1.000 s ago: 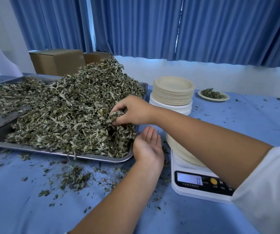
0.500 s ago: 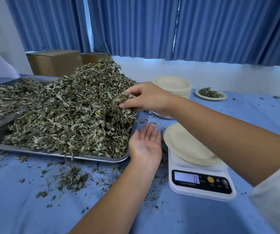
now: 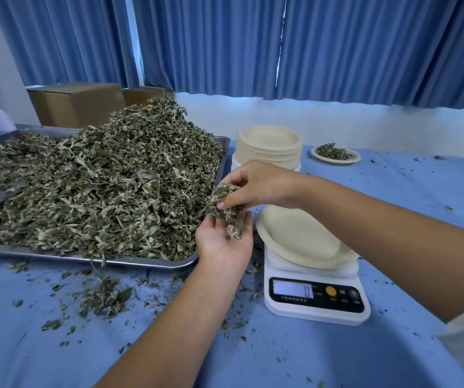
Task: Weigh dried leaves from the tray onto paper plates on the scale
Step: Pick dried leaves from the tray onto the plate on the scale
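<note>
A tall heap of dried leaves (image 3: 107, 189) fills the metal tray (image 3: 152, 264) on the left. My right hand (image 3: 258, 183) grips a clump of dried leaves (image 3: 225, 204) just past the tray's right edge. Beneath it my left hand (image 3: 222, 242) lies palm up, fingers straight, with the clump's lower leaves touching its palm. A bare paper plate (image 3: 300, 239) rests on the white scale (image 3: 317, 298), to the right of both hands. The scale's display reads 0.
A stack of paper plates (image 3: 270, 145) stands behind the scale. Farther back right is a plate with leaves (image 3: 335, 154). Leaf crumbs (image 3: 102, 298) litter the blue tablecloth in front of the tray. Cardboard boxes (image 3: 76, 103) sit behind the tray.
My right hand has lifted a clump out of the heap and carried it right and down, over my left palm. My left hand stays cupped beside the tray.
</note>
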`<state>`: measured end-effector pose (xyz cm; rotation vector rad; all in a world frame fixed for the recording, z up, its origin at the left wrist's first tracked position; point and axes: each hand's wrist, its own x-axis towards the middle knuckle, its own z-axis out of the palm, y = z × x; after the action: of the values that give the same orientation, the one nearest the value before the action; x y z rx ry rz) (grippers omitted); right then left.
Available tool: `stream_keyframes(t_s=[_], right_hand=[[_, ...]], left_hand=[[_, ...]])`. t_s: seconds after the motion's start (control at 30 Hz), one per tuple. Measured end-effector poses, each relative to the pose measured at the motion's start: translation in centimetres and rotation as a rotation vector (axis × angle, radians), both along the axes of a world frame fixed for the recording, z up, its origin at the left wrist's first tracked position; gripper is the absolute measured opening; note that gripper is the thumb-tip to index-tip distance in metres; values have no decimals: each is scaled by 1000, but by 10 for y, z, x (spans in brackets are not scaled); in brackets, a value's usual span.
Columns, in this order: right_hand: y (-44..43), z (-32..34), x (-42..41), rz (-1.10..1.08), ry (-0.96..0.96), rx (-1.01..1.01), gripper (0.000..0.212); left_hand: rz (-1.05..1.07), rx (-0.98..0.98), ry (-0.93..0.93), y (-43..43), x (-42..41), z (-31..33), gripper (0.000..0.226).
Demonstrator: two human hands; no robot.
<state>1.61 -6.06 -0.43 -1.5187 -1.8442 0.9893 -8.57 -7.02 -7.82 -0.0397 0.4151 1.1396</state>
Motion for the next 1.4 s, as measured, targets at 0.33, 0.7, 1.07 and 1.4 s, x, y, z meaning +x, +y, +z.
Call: stream_keyframes(t_s=[0.33, 0.7, 1.07, 1.4], right_hand=[[-9, 6, 4, -29, -35, 62, 28], [-44, 31, 58, -99, -80, 159, 9], [-63, 8, 104, -157, -121, 72, 21], [-69, -4, 103, -106, -390, 42, 23]], left_hand=[[-9, 28, 39, -1, -1, 18, 30], [-163, 179, 225, -4, 59, 62, 36], [-284, 235, 642, -18, 84, 54, 49], [-192, 395, 750, -18, 80, 48, 38]])
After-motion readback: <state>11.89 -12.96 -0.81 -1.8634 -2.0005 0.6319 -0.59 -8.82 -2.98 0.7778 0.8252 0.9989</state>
